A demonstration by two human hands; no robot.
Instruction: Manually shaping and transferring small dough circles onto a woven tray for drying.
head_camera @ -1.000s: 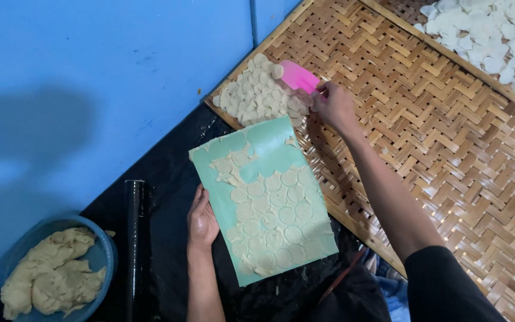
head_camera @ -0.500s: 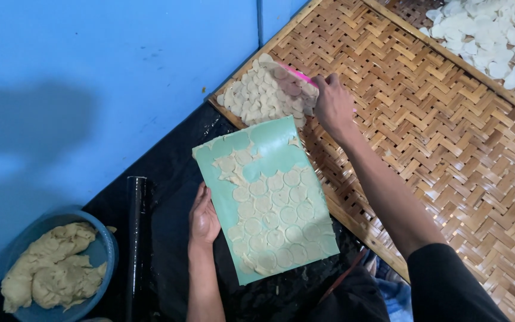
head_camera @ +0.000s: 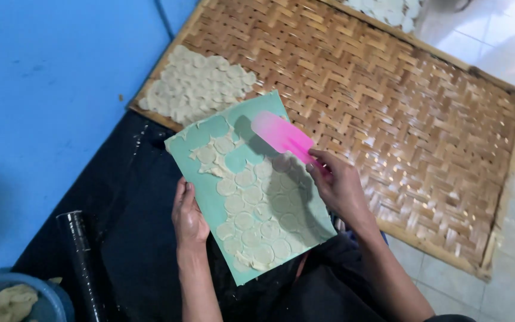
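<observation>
At the centre of the frame a green board [head_camera: 207,206] is held steady by the left hand [head_camera: 189,216], whose fingers are curled round its left edge. The board is covered with thin, pale dough rounds [head_camera: 251,222], laid close together and overlapping; bare green patches are seen near its upper left corner. Just right of centre, a pink scraper [head_camera: 282,136] is gripped by the right hand [head_camera: 336,183], the fingers closed round its handle, and its broad blade is held over the upper part of the board, a dark shadow being thrown beneath it. Whether the blade is touching the dough cannot be told.

Behind the board, across the upper and right parts of the frame, a large woven bamboo tray [head_camera: 412,119] is laid on the floor. In its upper left corner a batch of dough discs [head_camera: 196,84] is spread flat, well apart from the scraper. A black sheet [head_camera: 132,197] is seen under the board at lower left. A dark roller [head_camera: 81,262] is lying on it, and at the bottom left corner a blue bowl [head_camera: 46,304] holding dough lumps [head_camera: 4,301] is partly cut off.
</observation>
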